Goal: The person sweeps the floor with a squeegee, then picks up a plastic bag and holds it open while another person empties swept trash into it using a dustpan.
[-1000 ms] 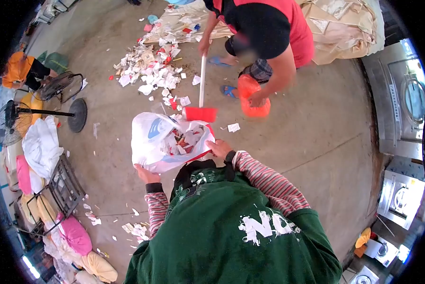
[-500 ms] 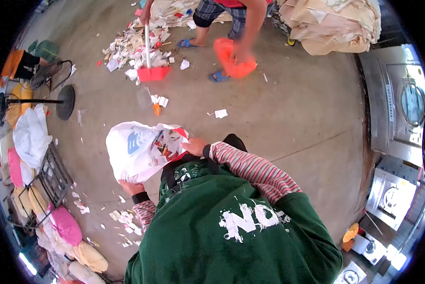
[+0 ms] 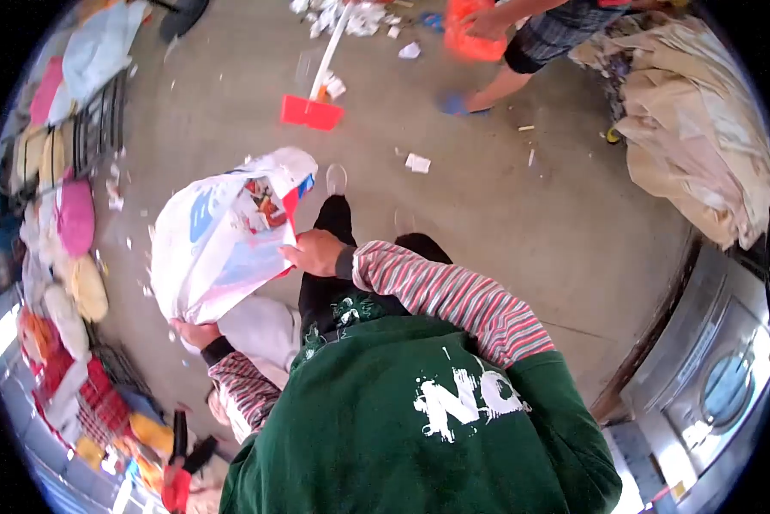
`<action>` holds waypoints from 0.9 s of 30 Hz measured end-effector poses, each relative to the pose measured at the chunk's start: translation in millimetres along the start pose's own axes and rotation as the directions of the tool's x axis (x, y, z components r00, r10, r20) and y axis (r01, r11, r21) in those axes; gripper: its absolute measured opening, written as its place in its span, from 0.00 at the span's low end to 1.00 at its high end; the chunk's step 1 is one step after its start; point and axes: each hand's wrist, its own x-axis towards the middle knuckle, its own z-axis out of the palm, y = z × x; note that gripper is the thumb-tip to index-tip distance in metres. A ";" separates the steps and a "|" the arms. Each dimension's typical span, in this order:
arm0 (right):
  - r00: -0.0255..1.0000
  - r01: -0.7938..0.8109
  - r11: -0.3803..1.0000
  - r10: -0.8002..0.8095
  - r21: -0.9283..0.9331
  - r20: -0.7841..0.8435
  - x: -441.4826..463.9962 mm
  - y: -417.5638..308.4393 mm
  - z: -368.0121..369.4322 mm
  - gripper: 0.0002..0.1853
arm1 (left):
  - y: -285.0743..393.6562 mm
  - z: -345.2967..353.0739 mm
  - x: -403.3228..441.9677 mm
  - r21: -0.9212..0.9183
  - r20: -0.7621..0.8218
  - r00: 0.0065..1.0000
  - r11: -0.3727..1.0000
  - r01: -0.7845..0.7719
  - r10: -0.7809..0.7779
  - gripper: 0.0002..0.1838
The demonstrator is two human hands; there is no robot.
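Note:
Both my hands hold a large white plastic bag [image 3: 188,265] with blue print in front of my legs. Its mouth gapes, showing paper scraps and other litter [image 3: 263,206] inside. Low on the bag's near side, my left hand [image 3: 196,332] is closed on the plastic. My right hand [image 3: 316,253] pinches the red-edged rim at the bag's right. Beyond the bag, the red head of a long-handled broom or dustpan [image 3: 313,112] rests on the floor; which of the two I cannot tell.
Another person [image 3: 530,51] stands ahead with a red plastic bag [image 3: 475,32] in hand. Paper scraps [image 3: 350,17] lie heaped at the top. Stacked beige cloth [image 3: 685,120] and a metal front-loading machine [image 3: 702,385] stand right. Bundles [image 3: 76,218] and a black rack [image 3: 98,128] line the left.
My view has turned right and I have stepped forward. The white bag stays in both hands, its opening less wide. The red-headed tool has come nearer, and the other person has moved right.

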 end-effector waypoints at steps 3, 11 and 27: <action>0.978 -0.044 0.977 0.085 -0.207 0.192 -28.2 -15.9 44.9 0.24 | 31.2 -47.6 -48.2 0.138 0.033 0.999 0.990 -0.025 0.020 0.28; 0.827 0.124 0.980 -0.016 -0.155 0.562 -82.4 -26.4 94.6 0.21 | 44.9 -153.3 -104.8 -0.059 -0.193 0.974 0.992 0.114 -0.123 0.27; 0.696 0.105 0.986 0.021 -0.130 0.718 -78.0 3.9 92.3 0.18 | -17.4 -182.8 -155.7 -0.283 -0.531 0.842 0.957 -0.072 -0.093 0.24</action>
